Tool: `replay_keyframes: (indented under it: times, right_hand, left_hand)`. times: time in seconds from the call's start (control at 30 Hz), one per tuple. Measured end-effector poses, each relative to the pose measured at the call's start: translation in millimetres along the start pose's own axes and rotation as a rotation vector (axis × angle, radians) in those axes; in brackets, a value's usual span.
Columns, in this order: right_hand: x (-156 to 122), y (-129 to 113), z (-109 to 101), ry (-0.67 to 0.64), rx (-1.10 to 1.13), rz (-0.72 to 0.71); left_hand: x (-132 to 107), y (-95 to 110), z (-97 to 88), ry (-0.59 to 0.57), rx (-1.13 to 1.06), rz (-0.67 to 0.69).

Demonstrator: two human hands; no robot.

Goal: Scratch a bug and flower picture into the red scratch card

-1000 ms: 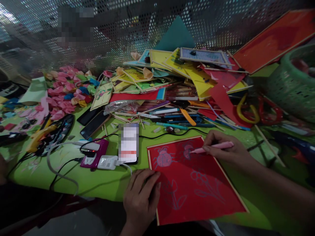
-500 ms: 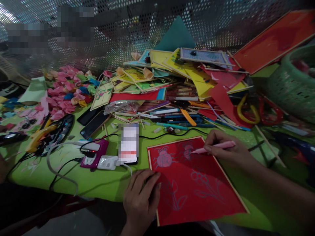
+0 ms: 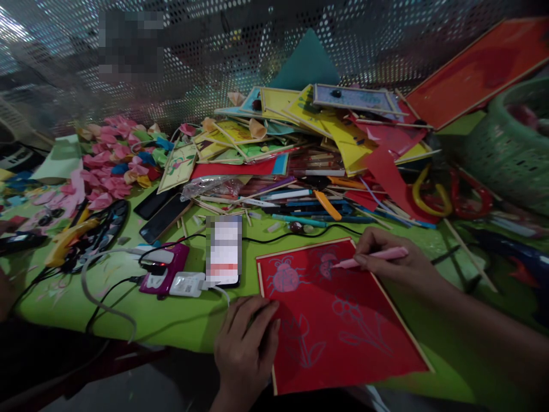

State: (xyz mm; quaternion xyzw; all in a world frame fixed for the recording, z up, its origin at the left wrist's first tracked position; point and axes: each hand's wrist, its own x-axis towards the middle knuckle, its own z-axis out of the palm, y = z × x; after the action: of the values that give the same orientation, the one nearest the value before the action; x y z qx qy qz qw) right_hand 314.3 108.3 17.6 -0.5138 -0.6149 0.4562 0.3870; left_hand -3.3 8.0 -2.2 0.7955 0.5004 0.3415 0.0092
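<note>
A red card (image 3: pixel 330 343) with thin wooden strips along its edges lies on the green table before me. Ladybugs and flowers are drawn on it in bluish outline, and the upper-left ladybug is filled in pink. My right hand (image 3: pixel 401 276) is closed round a pink marker (image 3: pixel 388 253). Its tip meets the smaller ladybug at the card's top, which is partly pink. My left hand (image 3: pixel 245 343) rests over the card's left edge, fingers lying loosely together and slightly bent, thumb beside the strip. What lies under the palm is hidden.
A lit phone (image 3: pixel 226 252) and a purple power strip (image 3: pixel 171 260) with cables sit left of the card. Behind are heaped markers, framed cards (image 3: pixel 355 100) and pink paper petals (image 3: pixel 109 151). Scissors (image 3: pixel 431 191) and a green basket (image 3: pixel 510 149) stand at right.
The marker and my right hand have shifted very slightly left, with a little more pink on the smaller ladybug. My left hand and the card stay in place.
</note>
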Motion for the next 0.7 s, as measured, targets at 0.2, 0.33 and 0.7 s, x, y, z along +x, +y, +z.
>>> replay_keyframes:
  times: [0.2,0.33,0.7]
  right_hand:
    - [1.1,-1.3,-0.5,0.006,-0.003,-0.006]
    - [-0.5,-0.1,-0.1,-0.011,0.032,0.041]
    - [-1.7,-1.2,-0.2,-0.037,-0.002,0.027]
  left_hand:
    - [-0.6,-0.6,0.8,0.014,0.013,0.002]
    - [-1.5,-1.1,1.0,0.006,0.017,0.005]
    - [0.1,-0.3,0.4,0.007,0.008,0.002]
